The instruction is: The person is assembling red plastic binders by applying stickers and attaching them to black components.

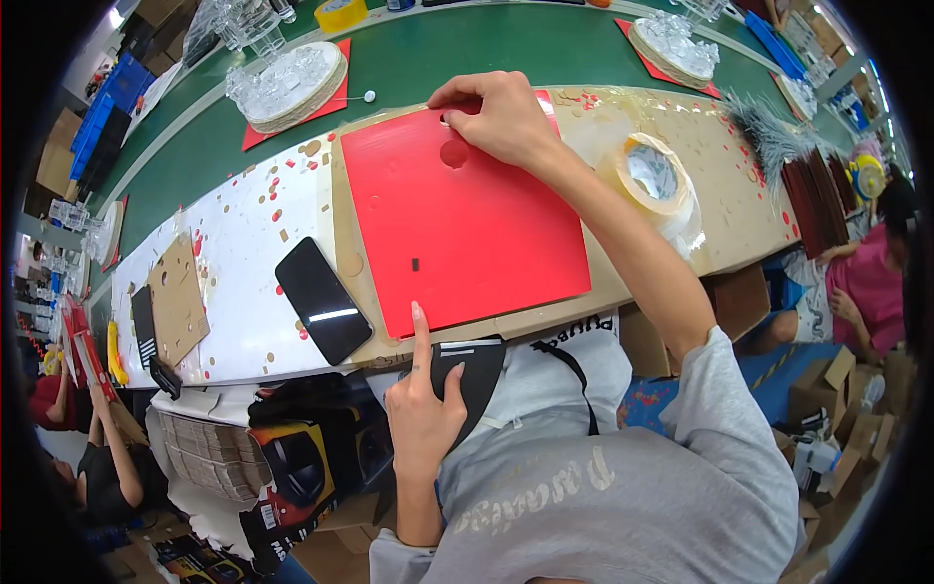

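A flat red board [486, 234] lies on the worktable before me. It has a round cut-out near its far edge and a small dark slot near its lower left. My right hand [506, 119] is over the far edge, its thumb and fingers curled in a pinch at a small hole; what they hold, if anything, is hidden. At the near edge, my left hand [426, 404] points its index finger onto the board's lower left corner. The thumb stands apart, and that hand holds nothing.
A black phone [323, 300] lies left of the board, beside scattered red and brown scraps. Rolls of clear tape [650, 175] stand to the right. Round stacks with clear plastic parts [292, 86] ride on red boards along the green conveyor [428, 54]. Other people sit at both sides.
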{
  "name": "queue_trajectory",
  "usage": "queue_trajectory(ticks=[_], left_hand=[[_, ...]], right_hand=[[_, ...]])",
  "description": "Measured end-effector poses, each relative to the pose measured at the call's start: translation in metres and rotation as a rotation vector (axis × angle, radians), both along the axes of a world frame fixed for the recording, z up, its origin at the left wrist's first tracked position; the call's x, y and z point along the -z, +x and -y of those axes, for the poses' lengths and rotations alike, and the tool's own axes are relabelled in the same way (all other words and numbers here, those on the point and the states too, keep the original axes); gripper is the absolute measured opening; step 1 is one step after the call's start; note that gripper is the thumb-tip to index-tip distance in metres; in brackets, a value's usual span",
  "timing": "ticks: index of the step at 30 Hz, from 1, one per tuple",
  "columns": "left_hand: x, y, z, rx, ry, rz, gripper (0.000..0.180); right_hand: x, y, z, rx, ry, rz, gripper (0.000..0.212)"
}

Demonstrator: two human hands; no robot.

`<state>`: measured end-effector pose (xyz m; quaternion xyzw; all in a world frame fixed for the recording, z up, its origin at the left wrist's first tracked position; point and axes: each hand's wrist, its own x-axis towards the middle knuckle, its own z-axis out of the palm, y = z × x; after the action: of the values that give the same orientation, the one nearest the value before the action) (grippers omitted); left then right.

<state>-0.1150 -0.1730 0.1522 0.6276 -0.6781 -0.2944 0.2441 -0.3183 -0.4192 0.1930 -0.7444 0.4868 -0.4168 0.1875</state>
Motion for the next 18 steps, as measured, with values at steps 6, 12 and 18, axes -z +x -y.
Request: queue_trajectory(ticks=[6,12,18], left_hand=[[0.002,0.000,0.002,-0.009,-0.043,-0.030,0.089],[0.005,0.001,0.001,0.021,-0.048,0.017,0.089],[0.009,0.003,0.001,0.013,-0.067,0.019,0.089]], right_hand=[[0.019,0.001,-0.027,-0.074,-0.416,-0.310,0.026],[0.035,0.006,-0.123,-0.602,-0.135,-0.233,0.022],[0.042,0.017,-0.136,-0.501,-0.197,-0.357,0.029]])
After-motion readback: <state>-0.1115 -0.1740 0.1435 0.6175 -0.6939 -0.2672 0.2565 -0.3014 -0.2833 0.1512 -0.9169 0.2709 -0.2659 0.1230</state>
